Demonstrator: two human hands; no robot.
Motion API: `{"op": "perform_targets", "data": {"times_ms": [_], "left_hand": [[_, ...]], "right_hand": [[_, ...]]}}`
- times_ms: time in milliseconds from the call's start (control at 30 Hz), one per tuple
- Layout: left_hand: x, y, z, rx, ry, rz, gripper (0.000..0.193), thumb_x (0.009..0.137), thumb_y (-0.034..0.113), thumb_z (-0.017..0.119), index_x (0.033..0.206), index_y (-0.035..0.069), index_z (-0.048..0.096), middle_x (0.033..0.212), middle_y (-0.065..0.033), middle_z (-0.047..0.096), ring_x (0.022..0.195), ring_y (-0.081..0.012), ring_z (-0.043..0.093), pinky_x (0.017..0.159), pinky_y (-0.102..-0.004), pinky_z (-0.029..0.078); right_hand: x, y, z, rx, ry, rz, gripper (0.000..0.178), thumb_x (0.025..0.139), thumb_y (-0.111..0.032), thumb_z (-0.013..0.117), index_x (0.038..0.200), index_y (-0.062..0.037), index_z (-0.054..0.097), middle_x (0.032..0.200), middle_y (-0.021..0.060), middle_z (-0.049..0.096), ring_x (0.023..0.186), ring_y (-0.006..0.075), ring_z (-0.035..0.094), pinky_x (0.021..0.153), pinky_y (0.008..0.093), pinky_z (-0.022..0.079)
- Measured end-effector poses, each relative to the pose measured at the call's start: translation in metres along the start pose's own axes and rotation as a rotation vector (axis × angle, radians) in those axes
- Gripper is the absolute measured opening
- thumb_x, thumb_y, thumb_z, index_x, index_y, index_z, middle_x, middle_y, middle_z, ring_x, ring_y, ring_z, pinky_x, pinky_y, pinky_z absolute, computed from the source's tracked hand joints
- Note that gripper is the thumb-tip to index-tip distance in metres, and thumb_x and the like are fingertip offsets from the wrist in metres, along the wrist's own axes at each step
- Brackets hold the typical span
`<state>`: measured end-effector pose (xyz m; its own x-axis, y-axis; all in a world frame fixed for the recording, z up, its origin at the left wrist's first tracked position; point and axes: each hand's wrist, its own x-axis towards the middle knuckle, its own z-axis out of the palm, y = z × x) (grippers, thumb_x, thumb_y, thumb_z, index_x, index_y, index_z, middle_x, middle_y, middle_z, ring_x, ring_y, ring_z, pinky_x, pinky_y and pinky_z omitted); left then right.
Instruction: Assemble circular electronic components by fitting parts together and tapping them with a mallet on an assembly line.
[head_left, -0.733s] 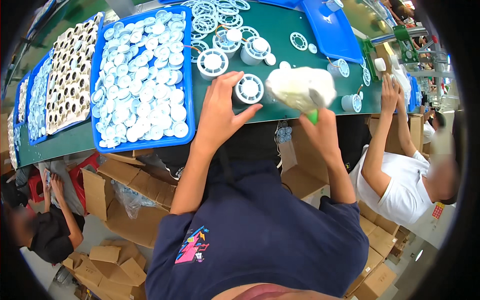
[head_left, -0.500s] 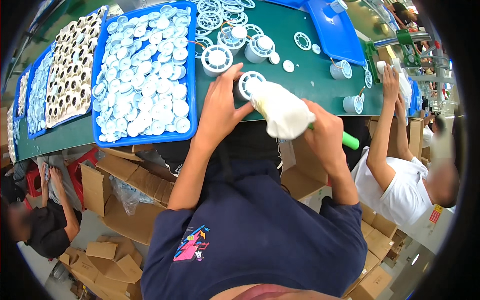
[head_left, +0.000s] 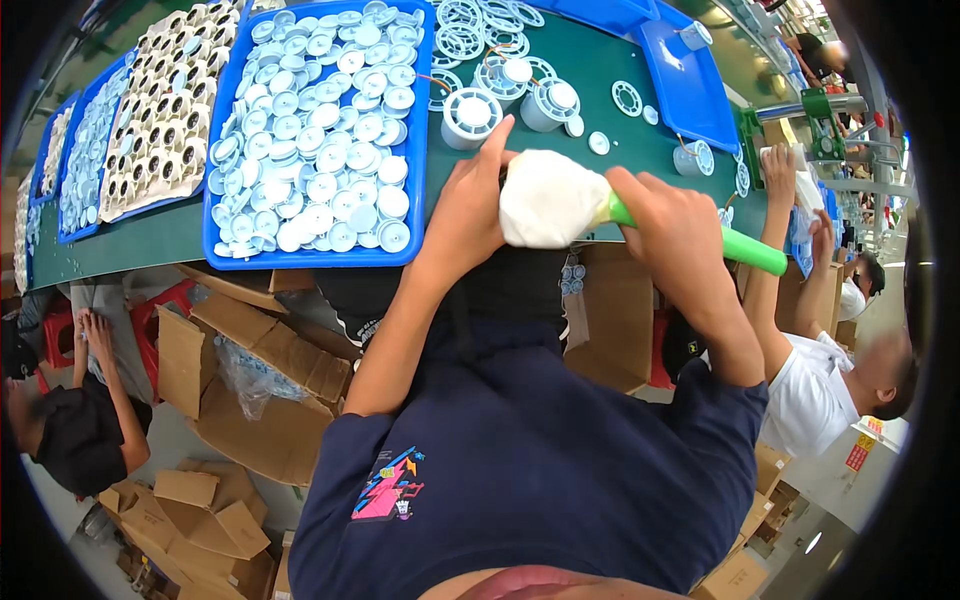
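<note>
Bare left forearm (head_left: 392, 340) angles forward and rightward; its left hand (head_left: 468, 205) is partly hidden, one finger pointing away from the body. Bare right forearm (head_left: 725, 325) angles forward and leftward, the right hand (head_left: 668, 222) curled into a fist.

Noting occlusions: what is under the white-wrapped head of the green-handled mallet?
The white-wrapped head covers whatever is under it, so I cannot tell. Visible around it: the left hand on its left, green tabletop beyond. The right hand grips the green handle.
</note>
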<state>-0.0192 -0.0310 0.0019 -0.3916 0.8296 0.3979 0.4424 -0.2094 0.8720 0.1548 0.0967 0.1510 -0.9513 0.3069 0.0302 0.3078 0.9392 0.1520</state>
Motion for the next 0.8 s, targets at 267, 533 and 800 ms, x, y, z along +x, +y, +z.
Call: {"op": "perform_targets", "data": {"times_ms": [267, 533, 800], "left_hand": [[-0.003, 0.001, 0.003, 0.121, -0.041, -0.065, 0.117, 0.074, 0.022, 0.093, 0.163, 0.003, 0.020, 0.128, -0.0187, 0.067, 0.111, -0.0439, 0.062, 0.101, -0.0481, 0.048], [-0.001, 0.006, -0.001, 0.026, -0.084, -0.091, 0.114, 0.074, 0.018, 0.093, 0.164, 0.007, 0.024, 0.125, -0.0118, 0.070, 0.118, -0.0335, 0.062, 0.107, -0.0433, 0.048], [0.000, 0.009, -0.002, 0.062, -0.102, -0.018, 0.101, 0.076, 0.018, 0.090, 0.158, 0.003, 0.032, 0.124, -0.0110, 0.068, 0.115, -0.0316, 0.064, 0.104, -0.0455, 0.045]], "right_hand": [[0.018, 0.010, 0.006, 0.149, -0.045, 0.127, 0.036, 0.085, -0.013, 0.075, 0.117, -0.0081, 0.062, 0.084, 0.0179, 0.070, 0.081, 0.0428, 0.069, 0.066, 0.0525, 0.053], [-0.009, 0.032, 0.015, 0.419, -0.108, 0.339, 0.036, 0.085, -0.011, 0.072, 0.119, -0.0034, 0.063, 0.087, 0.0281, 0.068, 0.086, 0.0495, 0.066, 0.074, 0.0544, 0.051], [-0.038, 0.026, 0.039, 0.718, -0.040, 0.490, 0.025, 0.091, -0.005, 0.064, 0.114, 0.0054, 0.065, 0.090, 0.0162, 0.072, 0.077, 0.0187, 0.061, 0.074, 0.0359, 0.051]]}}
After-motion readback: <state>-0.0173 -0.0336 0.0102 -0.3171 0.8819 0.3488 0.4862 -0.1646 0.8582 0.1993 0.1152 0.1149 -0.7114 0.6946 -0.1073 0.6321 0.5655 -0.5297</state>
